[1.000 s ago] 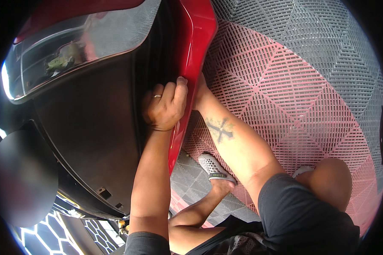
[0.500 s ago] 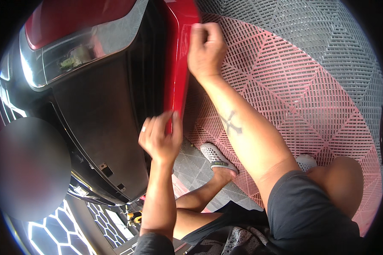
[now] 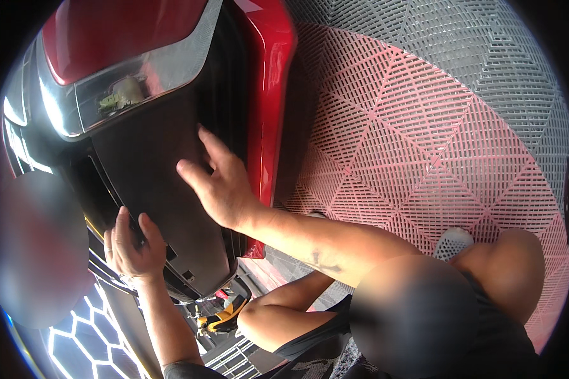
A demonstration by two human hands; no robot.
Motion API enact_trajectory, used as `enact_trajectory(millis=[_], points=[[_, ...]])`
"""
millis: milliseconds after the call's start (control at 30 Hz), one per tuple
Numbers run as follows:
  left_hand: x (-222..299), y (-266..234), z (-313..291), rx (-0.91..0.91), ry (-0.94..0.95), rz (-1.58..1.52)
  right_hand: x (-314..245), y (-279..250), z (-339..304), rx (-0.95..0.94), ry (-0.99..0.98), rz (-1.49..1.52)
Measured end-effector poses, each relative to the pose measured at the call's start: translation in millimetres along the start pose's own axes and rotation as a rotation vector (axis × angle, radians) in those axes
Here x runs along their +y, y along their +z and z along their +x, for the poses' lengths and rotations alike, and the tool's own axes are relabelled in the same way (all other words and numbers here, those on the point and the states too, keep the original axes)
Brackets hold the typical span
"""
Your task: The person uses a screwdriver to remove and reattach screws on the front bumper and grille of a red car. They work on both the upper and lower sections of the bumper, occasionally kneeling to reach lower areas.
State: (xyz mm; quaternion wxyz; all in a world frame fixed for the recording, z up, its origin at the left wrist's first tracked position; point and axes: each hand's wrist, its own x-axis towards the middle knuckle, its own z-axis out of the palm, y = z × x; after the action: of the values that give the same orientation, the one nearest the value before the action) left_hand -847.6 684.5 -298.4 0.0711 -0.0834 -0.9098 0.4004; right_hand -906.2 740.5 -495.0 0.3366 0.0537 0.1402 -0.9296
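Observation:
In front of me is the end of a car, with a dark matte bumper panel (image 3: 164, 158) below a clear lamp (image 3: 117, 95). A glossy red lip (image 3: 269, 120) runs along the panel's lower edge. My right hand (image 3: 221, 186) is over the panel, thumb and forefinger spread and nothing in its grasp; whether it touches the surface I cannot tell. Beside the panel's upper edge, near a black recess, my left hand (image 3: 134, 249) has its fingers stretched out and holds nothing. A ring shows on it.
Pink and grey slatted tiles (image 3: 423, 126) cover the floor to the right. My bent knee (image 3: 518, 271) and a perforated grey clog (image 3: 453, 243) are at lower right. An orange-and-black object (image 3: 227, 316) lies beyond the bumper's end. Hexagonal lights (image 3: 88, 338) glow at lower left. A large blurred patch hides the left edge.
Both hands have come off the red lip, which they were gripping, and moved left over the dark bumper. Their fingers have spread. The red lip stays on the car.

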Motion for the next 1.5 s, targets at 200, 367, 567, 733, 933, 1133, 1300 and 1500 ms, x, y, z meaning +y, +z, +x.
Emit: enact_trajectory(millis=[200, 367, 567, 733, 933, 1133, 1300, 1500], points=[[13.3, 24.8, 5.6, -0.009, 0.116, -0.019, -9.2, 5.5, 11.0, -0.09, -0.034, -0.171], [13.3, 23.8, -0.6, 0.027, 0.097, -0.052, -27.6, -13.5, 24.4, -0.194, 0.12, -0.141], [19.5, 24.8, -7.3, 0.222, 0.125, -0.093, -6.5, -51.8, 71.9, -0.438, 0.068, -0.186], [160.1, 75.0, -42.8, -0.267, -0.748, -0.841, -51.8, -75.3, 126.2, -0.733, 0.246, -0.542], [203.5, 156.5, -29.3, -0.476, -1.103, -0.75, -63.8, -66.6, 137.5, -0.647, 0.242, -0.809], [191.9, 182.5, -34.3, -0.402, -1.158, -0.785, -66.2, -52.9, 135.7, -0.667, 0.215, -0.92], [184.8, 181.2, -7.2, -0.527, -1.193, -0.843, -60.7, -58.9, 136.7, -0.663, 0.169, -0.969], [173.5, 188.3, -5.1, -0.762, -1.128, -0.729, -46.4, -63.4, 129.6, -0.668, 0.11, -1.098]])
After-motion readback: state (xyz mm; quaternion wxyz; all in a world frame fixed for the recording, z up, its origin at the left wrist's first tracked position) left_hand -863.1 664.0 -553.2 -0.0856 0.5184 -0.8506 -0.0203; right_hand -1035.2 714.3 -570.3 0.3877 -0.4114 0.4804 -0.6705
